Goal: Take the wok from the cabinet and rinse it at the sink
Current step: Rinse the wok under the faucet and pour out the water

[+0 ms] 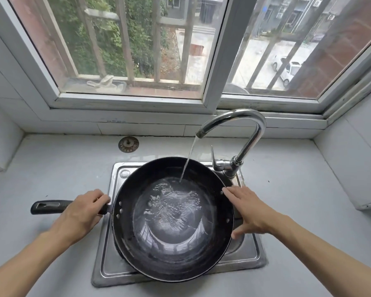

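Black wok (173, 219) over the steel sink (107, 262), covering most of the basin, handle (51, 207) pointing out to the left above the grey countertop (51, 168). Left hand (81, 213) wrapped around that handle close to where it joins the pan, fingers curled over the top and knuckles up, forearm reaching in from the lower left corner. Right hand (251, 211) at the opposite rim, loose and flat, fingers fairly straight and spread, fingertips touching the upper right edge, thumb low against the outer wall (more steadying than gripping, nothing pinched). Right forearm coming in from the lower right, wrist roughly level with the rim. Thin stream of water (187, 159) falling at a slant from the curved chrome faucet (240, 136) into the far side of the pan, rippled pool gathered in the bottom. Lever of the tap (214, 159) just behind the rim. Round metal strainer (128, 144) lying on the counter behind the sink, well apart from both hands. Barred window (137, 50) above.
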`<state>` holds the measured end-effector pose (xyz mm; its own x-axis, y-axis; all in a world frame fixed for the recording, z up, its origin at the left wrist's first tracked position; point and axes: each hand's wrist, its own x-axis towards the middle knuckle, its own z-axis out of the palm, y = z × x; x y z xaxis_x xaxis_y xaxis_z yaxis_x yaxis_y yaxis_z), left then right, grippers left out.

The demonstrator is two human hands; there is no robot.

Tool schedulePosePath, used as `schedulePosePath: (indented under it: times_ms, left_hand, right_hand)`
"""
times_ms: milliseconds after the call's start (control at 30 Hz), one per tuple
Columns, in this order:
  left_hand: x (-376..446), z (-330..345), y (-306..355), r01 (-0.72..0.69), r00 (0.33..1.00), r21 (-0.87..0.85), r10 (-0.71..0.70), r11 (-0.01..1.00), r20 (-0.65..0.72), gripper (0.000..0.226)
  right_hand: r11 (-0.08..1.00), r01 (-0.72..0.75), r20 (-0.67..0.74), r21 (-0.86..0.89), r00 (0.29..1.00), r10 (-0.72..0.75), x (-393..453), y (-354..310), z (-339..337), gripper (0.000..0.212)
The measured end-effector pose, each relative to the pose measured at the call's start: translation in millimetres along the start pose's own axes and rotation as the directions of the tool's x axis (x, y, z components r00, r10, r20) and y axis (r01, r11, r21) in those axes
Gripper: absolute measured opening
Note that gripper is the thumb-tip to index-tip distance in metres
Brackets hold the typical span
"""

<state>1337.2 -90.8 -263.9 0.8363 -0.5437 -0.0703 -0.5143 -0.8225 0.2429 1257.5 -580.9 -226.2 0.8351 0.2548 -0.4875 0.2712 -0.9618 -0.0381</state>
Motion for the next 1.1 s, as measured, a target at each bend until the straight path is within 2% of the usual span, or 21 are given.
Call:
schedulePosePath:
  times_ms: [67, 167, 267, 300, 433, 633, 700, 800, 1000, 1100]
  left_hand:
    - [3.6, 2.9, 2.4, -0.024, 0.998, 0.062, 0.027, 0.998, -0.049, 0.039]
    - [4.2, 7.9, 5.8, -0.069, 0.988, 0.143, 0.087, 0.987, -0.124, 0.033]
    - [-1.4, 12.4, 5.8, -0.122, 0.968, 0.201, 0.162, 0.972, -0.191, 0.01]
    - [-3.2, 13.8, 5.0, -0.132, 0.963, 0.208, 0.175, 0.969, -0.204, 0.016]
    - [-3.7, 22.4, 0.3, -0.171, 0.944, 0.26, 0.234, 0.95, -0.233, 0.024]
    - [-1.2, 19.3, -6.9, -0.231, 0.914, 0.329, 0.32, 0.916, -0.248, 0.024]
    - [-3.1, 16.0, -10.1, -0.227, 0.9, 0.311, 0.321, 0.923, -0.296, 0.023]
    - [-6.6, 7.8, -15.0, -0.252, 0.883, 0.3, 0.345, 0.92, -0.319, 0.018]
    - [-19.2, -14.5, -12.8, -0.285, 0.873, 0.285, 0.37, 0.915, -0.317, 0.015]
    - [-25.4, -24.5, -6.1, -0.26, 0.891, 0.221, 0.322, 0.94, -0.321, 0.016]
  right_hand:
    - [0.995, 0.007, 0.013, -0.101, 1.0, -0.006, 0.2, -3.4, 6.1, 0.134]
    - [0.988, -0.023, -0.211, -0.153, 0.977, -0.01, -1.1, -8.6, 15.1, 0.097]
    - [0.996, -0.006, -0.393, -0.093, 0.919, -0.031, 1.0, -12.4, 16.5, 0.079]
    - [0.997, 0.008, -0.424, -0.082, 0.905, -0.042, 1.2, -13.0, 17.3, 0.075]
    - [0.996, 0.04, -0.492, -0.078, 0.867, -0.073, -1.5, -10.5, 18.1, 0.057]
    - [0.969, 0.2, -0.52, -0.145, 0.818, -0.247, -7.1, -5.2, 1.7, 0.021]
    - [0.962, 0.232, -0.5, -0.142, 0.822, -0.272, -9.9, -3.5, -5.2, 0.019]
    - [0.968, 0.239, -0.461, -0.072, 0.853, -0.245, -16.2, -3.4, -15.5, 0.028]
    - [0.971, 0.237, -0.561, -0.026, 0.8, -0.211, -32.0, -7.7, -41.2, 0.043]
    - [0.972, 0.233, -0.582, 0.007, 0.792, -0.186, -39.6, -9.9, -49.5, 0.038]
